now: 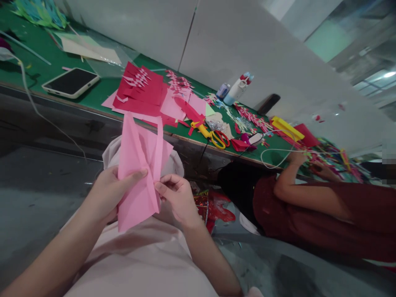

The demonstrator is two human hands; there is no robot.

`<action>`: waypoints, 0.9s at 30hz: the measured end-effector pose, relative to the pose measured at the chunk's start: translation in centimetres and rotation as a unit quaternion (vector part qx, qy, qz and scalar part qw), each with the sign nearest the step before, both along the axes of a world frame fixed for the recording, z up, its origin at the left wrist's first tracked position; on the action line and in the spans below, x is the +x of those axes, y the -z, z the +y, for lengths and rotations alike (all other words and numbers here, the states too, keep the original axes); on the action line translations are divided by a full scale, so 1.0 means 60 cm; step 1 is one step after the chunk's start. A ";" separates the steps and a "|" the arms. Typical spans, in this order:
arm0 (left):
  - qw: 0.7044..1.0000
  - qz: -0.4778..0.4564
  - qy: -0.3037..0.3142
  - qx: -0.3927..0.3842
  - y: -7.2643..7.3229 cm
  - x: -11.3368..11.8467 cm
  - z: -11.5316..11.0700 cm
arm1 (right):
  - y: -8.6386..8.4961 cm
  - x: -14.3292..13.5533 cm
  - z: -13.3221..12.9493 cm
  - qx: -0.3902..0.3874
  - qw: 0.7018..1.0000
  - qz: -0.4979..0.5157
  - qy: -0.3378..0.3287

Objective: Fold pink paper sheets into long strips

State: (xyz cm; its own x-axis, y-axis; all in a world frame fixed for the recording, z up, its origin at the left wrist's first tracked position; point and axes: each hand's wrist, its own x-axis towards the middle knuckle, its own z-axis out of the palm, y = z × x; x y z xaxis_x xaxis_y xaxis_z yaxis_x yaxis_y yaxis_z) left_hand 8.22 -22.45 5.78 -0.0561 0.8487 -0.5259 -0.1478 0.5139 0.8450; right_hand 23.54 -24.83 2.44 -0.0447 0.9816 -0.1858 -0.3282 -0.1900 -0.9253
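Note:
A folded pink paper (133,198) is held up over my lap, with raised folds standing along its middle and a narrow strip at its right side. My left hand (114,189) grips the paper's left part, thumb lying on top near the centre and fingers behind it. At the right edge, my right hand (176,194) pinches a fold between thumb and index finger. Beyond the paper, red sheets (139,93) and more pink sheets lie on the green table (34,74).
On the table are a phone (72,82), yellow-handled scissors (216,139), a glue gun (252,139), bottles (236,91) and paper strips. A person in dark red (309,206) works at the right. A white cable (31,99) hangs over the left edge.

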 end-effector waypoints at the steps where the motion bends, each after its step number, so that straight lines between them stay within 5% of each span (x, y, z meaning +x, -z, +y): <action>1: 1.000 -0.001 -0.002 -0.001 -0.001 0.000 0.000 | 0.000 -0.001 -0.001 0.007 1.000 0.001 0.007; 12: 1.000 -0.003 -0.031 0.003 -0.003 0.001 0.003 | -0.006 0.009 -0.005 -0.037 0.999 -0.002 -0.031; 27: 0.999 -0.019 -0.033 0.005 -0.006 -0.002 0.002 | 0.006 -0.003 -0.007 0.001 1.000 0.002 0.022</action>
